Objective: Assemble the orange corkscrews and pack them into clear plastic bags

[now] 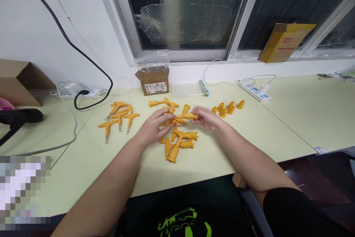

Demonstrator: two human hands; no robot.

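Observation:
Between my hands is a yellow corkscrew, lying roughly level above a pile of similar ones. My left hand has its fingers closed around the T-shaped handle end. My right hand pinches the far end of its ribbed sleeve. Below them, several sleeved corkscrews lie jumbled on the table. To the left, several T-handles with bare metal spirals are grouped together. On the right, several loose yellow sleeves stand close to one another.
A small open cardboard box and a clear plastic bag sit by the wall. Power strips with cables lie at both sides. A black cable hangs at the left. A yellow carton leans on the window sill.

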